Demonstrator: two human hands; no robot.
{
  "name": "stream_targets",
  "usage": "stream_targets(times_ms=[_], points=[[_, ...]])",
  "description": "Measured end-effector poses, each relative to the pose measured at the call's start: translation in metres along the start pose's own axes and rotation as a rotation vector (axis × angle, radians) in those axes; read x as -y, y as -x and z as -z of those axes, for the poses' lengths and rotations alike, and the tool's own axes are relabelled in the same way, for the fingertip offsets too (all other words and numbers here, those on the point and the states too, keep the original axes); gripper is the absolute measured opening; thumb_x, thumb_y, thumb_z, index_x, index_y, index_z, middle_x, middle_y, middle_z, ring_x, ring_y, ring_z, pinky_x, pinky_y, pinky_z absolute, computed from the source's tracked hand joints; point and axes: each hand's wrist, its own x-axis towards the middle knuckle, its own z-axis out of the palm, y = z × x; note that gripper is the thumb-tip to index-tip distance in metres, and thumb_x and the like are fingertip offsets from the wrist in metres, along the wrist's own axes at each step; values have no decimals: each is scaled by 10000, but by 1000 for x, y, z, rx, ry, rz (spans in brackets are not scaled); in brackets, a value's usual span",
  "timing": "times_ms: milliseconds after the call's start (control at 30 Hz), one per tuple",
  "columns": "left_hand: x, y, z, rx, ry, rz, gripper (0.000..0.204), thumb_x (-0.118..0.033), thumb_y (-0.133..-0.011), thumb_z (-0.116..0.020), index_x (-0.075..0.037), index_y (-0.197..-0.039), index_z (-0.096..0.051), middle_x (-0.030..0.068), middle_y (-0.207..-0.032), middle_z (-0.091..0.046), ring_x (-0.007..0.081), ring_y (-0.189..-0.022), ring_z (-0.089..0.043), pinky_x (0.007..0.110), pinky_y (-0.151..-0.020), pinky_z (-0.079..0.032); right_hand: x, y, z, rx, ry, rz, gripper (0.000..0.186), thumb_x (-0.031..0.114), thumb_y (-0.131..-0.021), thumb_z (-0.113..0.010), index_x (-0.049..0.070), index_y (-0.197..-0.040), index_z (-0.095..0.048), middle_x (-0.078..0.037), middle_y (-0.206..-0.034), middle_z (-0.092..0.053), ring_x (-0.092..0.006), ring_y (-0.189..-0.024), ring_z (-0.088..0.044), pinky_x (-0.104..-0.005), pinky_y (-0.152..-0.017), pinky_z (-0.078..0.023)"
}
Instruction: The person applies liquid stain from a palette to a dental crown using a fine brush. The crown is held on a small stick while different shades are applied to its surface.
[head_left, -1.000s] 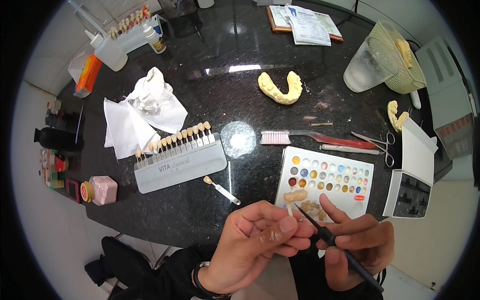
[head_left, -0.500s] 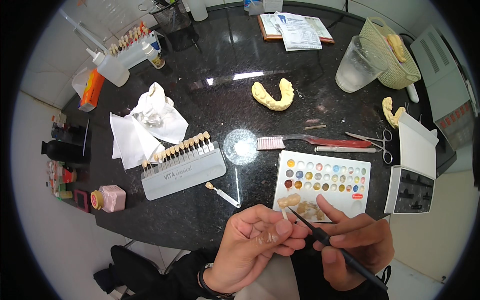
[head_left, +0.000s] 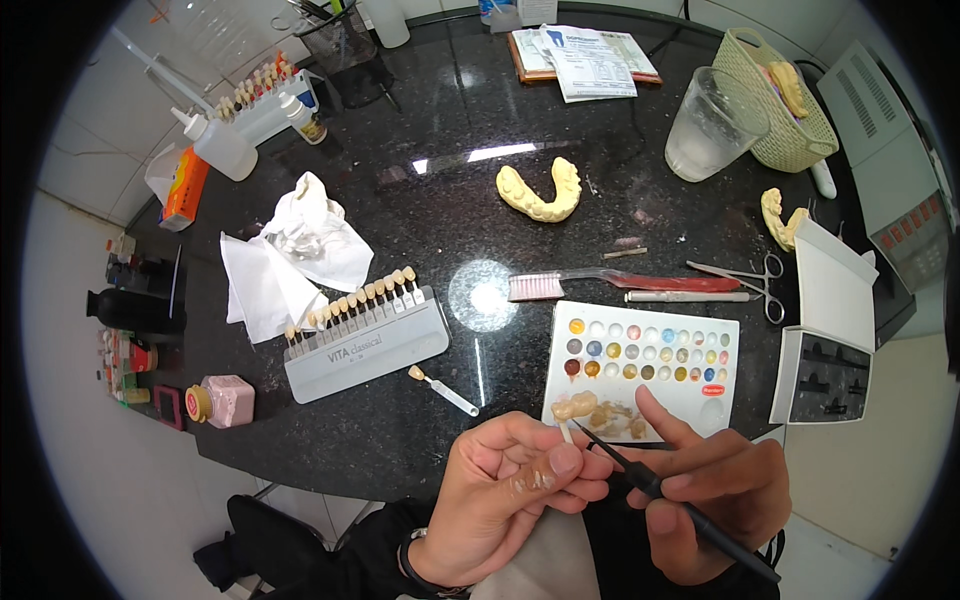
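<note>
My left hand is closed, pinching a thin pale stick between thumb and fingers. On the stick's top sits a small tooth-coloured dental bridge, above the lower left of a white stain palette. White smudges mark my left thumb. A slim black brush is gripped in my right hand, one finger stretched out over the palette. Its fine tip points at the underside of the bridge; whether they touch I cannot tell. The palette has rows of coloured wells and brown smears on its lower part.
Left on the dark table are a tooth shade guide, a loose shade tab, crumpled tissue and a pink jar. Beyond the palette lie a toothbrush, scissor-handled forceps and a yellow dental cast. A plastic cup stands far right.
The bridge has turned slightly on its stick, showing a different side. The brush tip has dipped a little below it. The whole view has shifted slightly; both grips stay the same.
</note>
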Motion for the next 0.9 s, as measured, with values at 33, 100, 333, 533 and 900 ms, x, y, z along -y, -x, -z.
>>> stream_targets(times_ms=[33,100,333,533,900], points=[[0,0,-1,-1,-8,-8,124,-59,-831,-538,-9,-945,-533,199,-910,-607,227,-790,-631,246,-639,-534,0,1,-1,-33,-1,-7,245,139,-761,-609,-4,-821,-420,-123,-631,-534,-245,-628,-636,-581,-869,-363],[0,0,-1,-6,-18,-20,124,-58,-830,-539,-9,-945,-533,200,-911,-606,227,-789,-631,246,-640,-534,1,0,0,-14,19,-12,246,139,-761,-608,-3,-820,-416,-124,-628,-531,-243,-628,-636,-582,-869,-362],[1,0,0,-5,-6,-7,119,-51,-829,-538,-8,-940,-533,203,-913,-605,228,-787,-631,248,-640,-535,-1,2,-1,-50,-15,1,236,132,-762,-606,-5,-817,-422,-126,-629,-534,-221,-609,-632,-584,-872,-357],[1,-1,-1,-2,-2,-19,120,-46,-829,-535,-8,-943,-530,202,-915,-604,230,-786,-631,249,-634,-537,-1,1,1,-27,3,-6,235,126,-756,-607,-3,-825,-422,-116,-627,-532,-226,-616,-634,-587,-877,-349],[2,-2,-2,-34,12,-6,120,-39,-829,-532,-5,-943,-532,198,-901,-608,229,-769,-634,248,-633,-538,-4,-2,20,90,24,43,188,75,-743,-606,1,-831,-457,-117,-688,-529,-238,-674,-632,-574,-912,-327]])
